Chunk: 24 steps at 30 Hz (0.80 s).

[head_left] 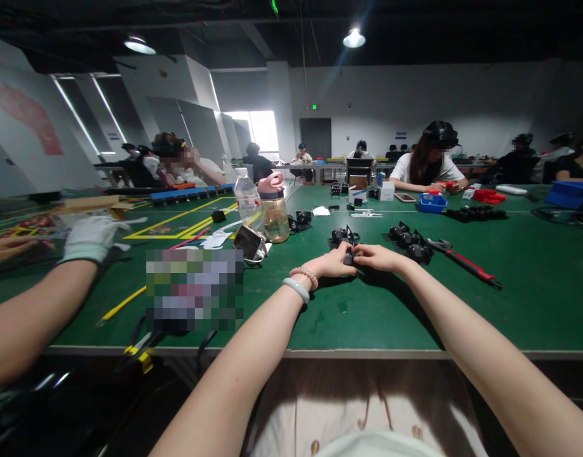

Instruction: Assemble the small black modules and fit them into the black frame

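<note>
My left hand (336,261), with a beaded bracelet and a pale bangle at its wrist, is closed on a small black part (349,256) over the green table. From the other side my right hand (378,258) pinches the same part, and the fingertips of both hands nearly meet. Just behind my hands lies a black assembly (340,236). To the right of them sits a row of black blocks (410,242). Farther right lies a wrench with a red and black handle (472,266). Fine details of the held part are too small to tell.
A clear bottle (247,198) and a pink-lidded bottle (275,212) stand left of my hands, near a dark device (249,244). A blurred bag (194,289) lies nearer. At the far left is another person's gloved hand (89,238). A blue bin (432,202) stands across the table (320,317).
</note>
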Motion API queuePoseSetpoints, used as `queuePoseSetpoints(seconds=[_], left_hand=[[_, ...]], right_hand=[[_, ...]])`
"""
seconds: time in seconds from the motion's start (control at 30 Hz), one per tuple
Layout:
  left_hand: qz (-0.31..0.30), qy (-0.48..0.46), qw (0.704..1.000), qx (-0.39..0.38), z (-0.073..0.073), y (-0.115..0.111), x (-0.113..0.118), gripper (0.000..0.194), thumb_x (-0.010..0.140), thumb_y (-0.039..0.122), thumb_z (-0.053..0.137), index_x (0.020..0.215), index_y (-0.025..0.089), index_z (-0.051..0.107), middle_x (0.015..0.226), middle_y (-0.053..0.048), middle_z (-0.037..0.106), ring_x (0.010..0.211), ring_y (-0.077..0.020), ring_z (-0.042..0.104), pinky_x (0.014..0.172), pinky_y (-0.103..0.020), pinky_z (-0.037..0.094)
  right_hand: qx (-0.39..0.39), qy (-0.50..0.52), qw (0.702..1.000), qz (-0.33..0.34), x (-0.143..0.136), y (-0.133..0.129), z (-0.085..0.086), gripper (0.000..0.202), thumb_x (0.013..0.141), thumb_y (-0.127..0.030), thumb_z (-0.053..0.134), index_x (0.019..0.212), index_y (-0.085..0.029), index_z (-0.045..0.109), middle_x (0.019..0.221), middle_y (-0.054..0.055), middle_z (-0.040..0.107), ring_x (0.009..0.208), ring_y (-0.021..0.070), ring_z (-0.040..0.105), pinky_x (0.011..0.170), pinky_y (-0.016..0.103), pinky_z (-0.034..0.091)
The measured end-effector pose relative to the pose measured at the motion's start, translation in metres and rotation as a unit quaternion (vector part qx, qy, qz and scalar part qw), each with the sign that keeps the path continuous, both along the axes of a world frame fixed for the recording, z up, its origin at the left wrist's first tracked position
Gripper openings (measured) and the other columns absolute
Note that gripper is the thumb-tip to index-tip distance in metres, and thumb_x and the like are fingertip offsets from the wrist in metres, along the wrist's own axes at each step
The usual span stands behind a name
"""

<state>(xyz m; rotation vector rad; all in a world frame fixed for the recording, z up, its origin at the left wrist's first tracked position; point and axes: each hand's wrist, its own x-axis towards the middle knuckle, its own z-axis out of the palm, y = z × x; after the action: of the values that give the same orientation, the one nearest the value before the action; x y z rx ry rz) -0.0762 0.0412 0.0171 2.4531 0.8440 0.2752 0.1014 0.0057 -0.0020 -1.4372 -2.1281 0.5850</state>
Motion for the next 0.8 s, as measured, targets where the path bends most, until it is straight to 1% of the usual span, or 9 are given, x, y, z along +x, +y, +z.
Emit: queuePoseSetpoints(seconds=[0.13,0.27,0.4,0.57,0.67,0.8], left_hand=[[0.006,-0.005,1.000,-0.006,0.0012,-0.0017,0.0002,0.059,0.057,0.034,0.059,0.106,0.018,0.032,0.100,-0.006,0.054,0.089,-0.0201,0.053,0.076,-0.029,0.041],[0.009,-0.009,1.000,-0.009,0.0016,-0.0019,0.0005,0.057,0.057,0.033,0.059,0.106,0.018,0.033,0.098,-0.005,0.055,0.087,-0.0194,0.053,0.075,-0.029,0.042],[0.002,-0.012,1.000,-0.010,0.0006,0.0000,0.0002,0.057,0.057,0.033,0.059,0.106,0.018,0.033,0.097,-0.005,0.055,0.085,-0.0192,0.054,0.074,-0.029,0.042],[-0.002,-0.029,1.000,-0.004,-0.0007,0.0013,0.0002,0.059,0.056,0.033,0.060,0.106,0.017,0.034,0.100,-0.007,0.055,0.088,-0.0205,0.054,0.074,-0.029,0.042],[-0.003,-0.034,0.999,-0.005,-0.0008,0.0005,0.0001,0.059,0.056,0.035,0.061,0.105,0.016,0.035,0.101,-0.008,0.055,0.090,-0.0213,0.054,0.076,-0.030,0.042],[-0.003,-0.033,0.999,-0.008,0.0003,-0.0011,-0.0007,0.059,0.056,0.036,0.060,0.106,0.015,0.035,0.102,-0.008,0.055,0.093,-0.0221,0.053,0.078,-0.031,0.042]], right_hand=[[0.002,0.001,1.000,0.001,0.0006,0.0020,-0.0013,0.031,0.075,-0.034,0.046,0.100,-0.018,0.052,0.084,0.001,0.056,0.070,0.0121,0.047,0.064,0.023,0.036],[0.002,0.004,1.000,-0.004,-0.0001,0.0010,-0.0006,0.030,0.074,-0.033,0.046,0.099,-0.017,0.053,0.083,0.002,0.056,0.069,0.0122,0.047,0.065,0.024,0.036],[0.006,0.015,1.000,0.007,-0.0010,-0.0017,0.0007,0.030,0.073,-0.033,0.047,0.098,-0.017,0.050,0.079,0.001,0.055,0.067,0.0115,0.047,0.063,0.023,0.036],[0.005,0.022,0.999,0.031,-0.0006,-0.0021,0.0005,0.037,0.068,-0.029,0.053,0.100,-0.018,0.041,0.071,-0.003,0.050,0.061,0.0099,0.046,0.056,0.021,0.035],[0.001,0.025,0.999,0.044,-0.0006,-0.0010,-0.0004,0.039,0.064,-0.027,0.056,0.098,-0.018,0.038,0.070,-0.004,0.049,0.059,0.0089,0.045,0.055,0.021,0.035],[0.005,0.026,0.999,0.041,-0.0012,-0.0007,-0.0016,0.038,0.063,-0.026,0.056,0.096,-0.019,0.038,0.070,-0.004,0.049,0.059,0.0086,0.045,0.054,0.020,0.034]])
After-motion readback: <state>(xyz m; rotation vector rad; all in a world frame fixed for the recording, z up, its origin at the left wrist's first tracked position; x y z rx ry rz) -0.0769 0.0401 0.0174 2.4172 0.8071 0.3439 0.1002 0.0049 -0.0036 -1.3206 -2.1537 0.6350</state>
